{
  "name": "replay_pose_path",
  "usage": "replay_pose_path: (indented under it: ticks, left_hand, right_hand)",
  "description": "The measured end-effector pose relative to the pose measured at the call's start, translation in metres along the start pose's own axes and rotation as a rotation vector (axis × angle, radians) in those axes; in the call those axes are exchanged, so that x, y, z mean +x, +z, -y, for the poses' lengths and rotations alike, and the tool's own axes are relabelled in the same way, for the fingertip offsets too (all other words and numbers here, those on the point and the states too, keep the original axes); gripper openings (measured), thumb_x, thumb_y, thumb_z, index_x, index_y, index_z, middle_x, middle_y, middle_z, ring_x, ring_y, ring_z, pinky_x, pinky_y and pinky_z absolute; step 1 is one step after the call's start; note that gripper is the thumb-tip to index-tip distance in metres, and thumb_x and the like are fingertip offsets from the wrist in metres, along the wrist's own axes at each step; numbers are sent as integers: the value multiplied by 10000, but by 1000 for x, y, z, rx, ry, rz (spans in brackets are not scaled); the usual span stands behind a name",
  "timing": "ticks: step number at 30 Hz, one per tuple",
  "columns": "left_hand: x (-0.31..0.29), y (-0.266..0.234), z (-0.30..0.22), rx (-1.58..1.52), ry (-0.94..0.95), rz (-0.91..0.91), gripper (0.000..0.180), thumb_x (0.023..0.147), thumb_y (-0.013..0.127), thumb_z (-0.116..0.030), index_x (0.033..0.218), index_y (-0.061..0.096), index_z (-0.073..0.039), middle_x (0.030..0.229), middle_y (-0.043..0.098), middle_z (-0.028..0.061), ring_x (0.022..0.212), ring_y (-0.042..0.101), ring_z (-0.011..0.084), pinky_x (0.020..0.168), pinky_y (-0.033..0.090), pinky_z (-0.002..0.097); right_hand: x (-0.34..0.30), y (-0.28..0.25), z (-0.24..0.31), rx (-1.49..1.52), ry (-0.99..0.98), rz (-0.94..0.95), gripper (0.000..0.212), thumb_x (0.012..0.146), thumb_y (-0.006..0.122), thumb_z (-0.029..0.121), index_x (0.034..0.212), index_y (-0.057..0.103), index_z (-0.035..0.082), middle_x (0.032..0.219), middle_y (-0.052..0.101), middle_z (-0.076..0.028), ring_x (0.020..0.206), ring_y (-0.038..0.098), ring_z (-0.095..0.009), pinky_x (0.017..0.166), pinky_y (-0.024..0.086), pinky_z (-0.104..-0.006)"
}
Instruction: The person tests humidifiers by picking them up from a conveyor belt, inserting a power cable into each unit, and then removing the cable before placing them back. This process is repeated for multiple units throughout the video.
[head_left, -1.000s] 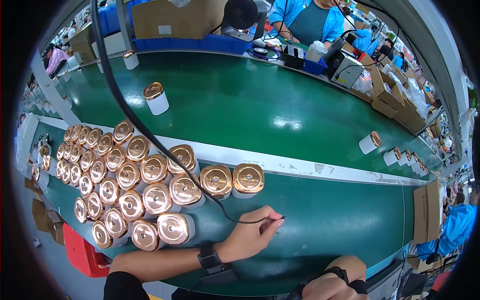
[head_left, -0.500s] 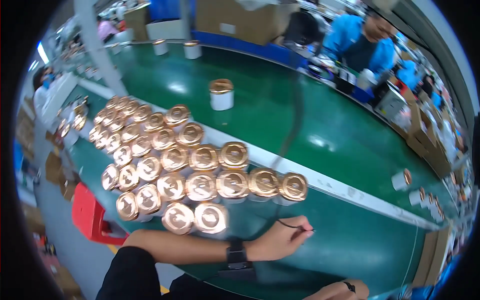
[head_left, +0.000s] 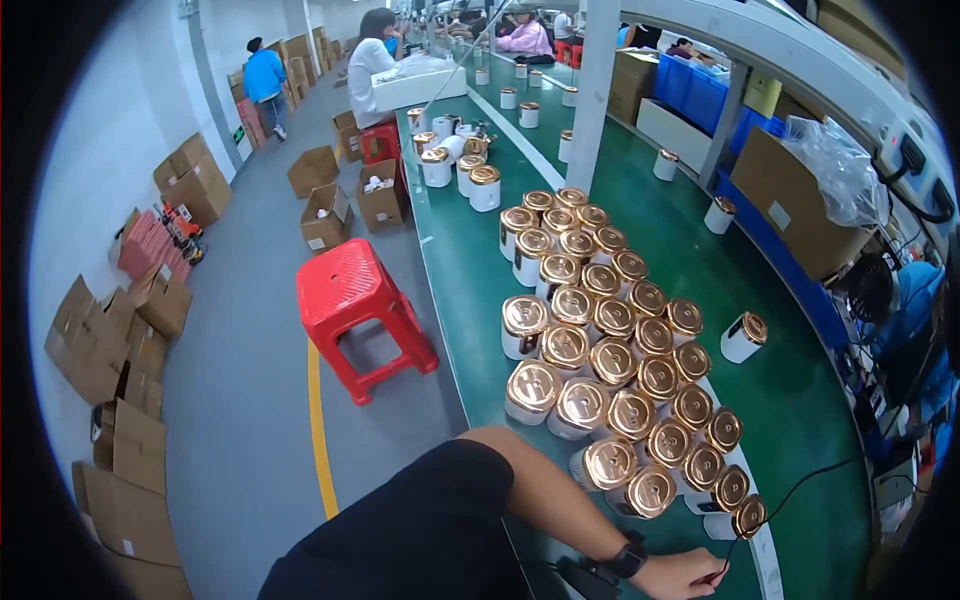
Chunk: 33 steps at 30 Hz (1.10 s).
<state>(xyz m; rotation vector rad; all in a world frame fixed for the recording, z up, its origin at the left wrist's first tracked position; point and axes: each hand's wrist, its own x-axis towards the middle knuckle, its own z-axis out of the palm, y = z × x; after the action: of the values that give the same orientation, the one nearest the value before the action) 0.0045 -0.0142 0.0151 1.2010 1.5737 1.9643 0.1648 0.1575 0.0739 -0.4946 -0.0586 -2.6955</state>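
Note:
My left hand (head_left: 685,576) is low in the picture, its fingers pinched on a thin black cable (head_left: 778,508) that runs off to the right. A black watch (head_left: 628,558) sits on that wrist. Just beyond the hand stands a white jar with a shiny copper-gold lid (head_left: 748,517), the nearest of a dense group of such lidded jars (head_left: 612,360) on the green bench. Another jar (head_left: 744,338) stands apart on the green belt to the right. My right hand is out of the picture.
A red plastic stool (head_left: 362,310) stands on the floor left of the green bench (head_left: 450,290). Cardboard boxes (head_left: 130,350) line the wall. A white post (head_left: 597,100) rises beyond the jars. More jars (head_left: 470,175) stand farther along, and people sit or walk in the distance.
My view has swung left, bringing the stool, floor and wall boxes into sight. My left hand now appears lower and farther right, still pinching the cable. My right hand has left the picture.

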Motion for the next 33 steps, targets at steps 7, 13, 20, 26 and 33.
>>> replay_pose_path:
  ticks: [7, 13, 20, 26, 33]
  left_hand:
    - [0, -1, 3, -14, 17, -33, 157, 891, 627, -128, 829, 563, 1, 756, 600, 144, 677, 593, 275, 635, 469, 372]
    - [1, 0, 4, -9, 36, -28, 154, 890, 624, -126, 833, 565, 5, 759, 601, 146, 675, 592, 280, 634, 467, 372]
    - [1, 1, 1, 5, 55, -34, 148, 887, 627, -123, 840, 570, 6, 768, 608, 150, 688, 596, 280, 641, 468, 372]
    - [2, 3, 13, -22, -7, -7, 141, 873, 624, -82, 820, 526, 5, 724, 565, 132, 656, 556, 271, 617, 442, 362]
    - [3, 6, 15, -76, -32, -18, 183, 856, 602, -11, 784, 434, -5, 624, 473, 98, 570, 467, 251, 562, 382, 359]
  right_hand:
    - [30, 6, -9, -204, 2, 102, 189, 956, 495, 196, 854, 572, 56, 788, 528, -94, 664, 555, -267, 628, 494, -366]
    - [37, 9, -18, -373, -41, 179, 205, 968, 474, 212, 877, 574, 59, 789, 539, -94, 671, 559, -267, 644, 502, -378]
    - [40, 12, -30, -567, -110, 278, 226, 983, 450, 231, 903, 576, 61, 791, 552, -93, 680, 565, -267, 664, 511, -391]
    - [43, 20, -41, -752, -177, 346, 246, 996, 429, 246, 925, 578, 64, 792, 563, -93, 688, 569, -267, 680, 519, -403]
    - [44, 34, -52, -1014, -264, 395, 271, 1011, 405, 265, 952, 581, 67, 794, 576, -92, 696, 575, -267, 700, 528, -417]
